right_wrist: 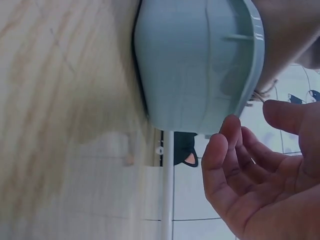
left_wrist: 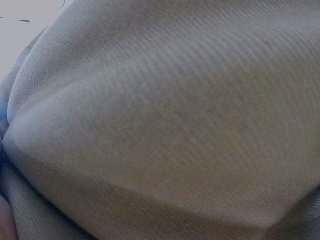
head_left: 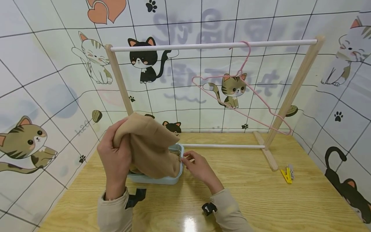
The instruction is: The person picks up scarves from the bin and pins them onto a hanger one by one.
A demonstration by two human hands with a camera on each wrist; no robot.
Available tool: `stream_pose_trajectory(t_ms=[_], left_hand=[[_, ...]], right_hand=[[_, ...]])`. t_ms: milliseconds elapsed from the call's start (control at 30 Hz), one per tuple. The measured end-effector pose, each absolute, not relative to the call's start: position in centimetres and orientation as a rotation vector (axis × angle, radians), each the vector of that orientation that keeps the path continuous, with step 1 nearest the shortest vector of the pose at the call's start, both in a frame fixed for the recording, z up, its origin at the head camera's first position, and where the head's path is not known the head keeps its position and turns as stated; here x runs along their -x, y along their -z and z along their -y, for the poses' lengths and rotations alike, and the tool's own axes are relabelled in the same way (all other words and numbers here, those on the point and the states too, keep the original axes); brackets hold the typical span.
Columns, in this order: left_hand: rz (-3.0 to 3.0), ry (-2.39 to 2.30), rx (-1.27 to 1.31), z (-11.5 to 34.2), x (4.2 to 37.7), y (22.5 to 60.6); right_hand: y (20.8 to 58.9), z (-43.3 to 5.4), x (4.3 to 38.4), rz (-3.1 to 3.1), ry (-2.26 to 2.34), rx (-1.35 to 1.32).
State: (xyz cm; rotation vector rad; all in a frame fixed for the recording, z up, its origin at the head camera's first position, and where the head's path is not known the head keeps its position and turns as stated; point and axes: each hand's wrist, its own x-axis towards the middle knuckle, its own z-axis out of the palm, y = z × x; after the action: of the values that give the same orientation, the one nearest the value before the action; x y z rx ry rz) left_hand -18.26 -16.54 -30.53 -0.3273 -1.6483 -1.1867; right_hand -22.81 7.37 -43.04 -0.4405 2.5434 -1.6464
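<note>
A tan piece of knit cloth (head_left: 150, 145) hangs from my left hand (head_left: 116, 154), which grips its upper edge between thumb and fingers. The cloth drapes over a light blue plastic basket (head_left: 165, 180) on the table and hides much of its inside. Beside the basket's right rim is my right hand (head_left: 198, 166); in the right wrist view its fingers (right_wrist: 215, 155) are loosely bent, thumb apart, with nothing between them. Fingertips are close to the rim; contact cannot be told. The tan cloth (left_wrist: 165, 125) fills nearly all of the left wrist view.
Behind the basket stands a wooden rack with a white top rail (head_left: 179, 46) and a lower white bar (head_left: 220, 146). A pink hanger (head_left: 246, 114) hangs from the rail. Yellow and grey clips (head_left: 287, 175) lie on the table at the right.
</note>
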Motion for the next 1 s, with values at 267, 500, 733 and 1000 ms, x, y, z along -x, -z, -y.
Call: stream_pose_trajectory(t_ms=[267,500,733,1000], left_hand=[[1.648,1.197,0.325,16.5,18.1,30.5],[1.645,1.199,0.333,16.4,18.1,30.4],[1.651,1.196,0.329,16.4,18.0,30.3],[1.648,1.191,0.34,16.4,18.0,30.3]], right_hand=[[41.3,-8.4,22.6,-2.629,1.644,0.435],[39.3,-9.3,21.8,-2.698,1.676,0.465],[37.5,-10.0,21.1,-2.726,1.692,0.483],[36.1,-10.3,20.4,-2.733,1.735,0.534]])
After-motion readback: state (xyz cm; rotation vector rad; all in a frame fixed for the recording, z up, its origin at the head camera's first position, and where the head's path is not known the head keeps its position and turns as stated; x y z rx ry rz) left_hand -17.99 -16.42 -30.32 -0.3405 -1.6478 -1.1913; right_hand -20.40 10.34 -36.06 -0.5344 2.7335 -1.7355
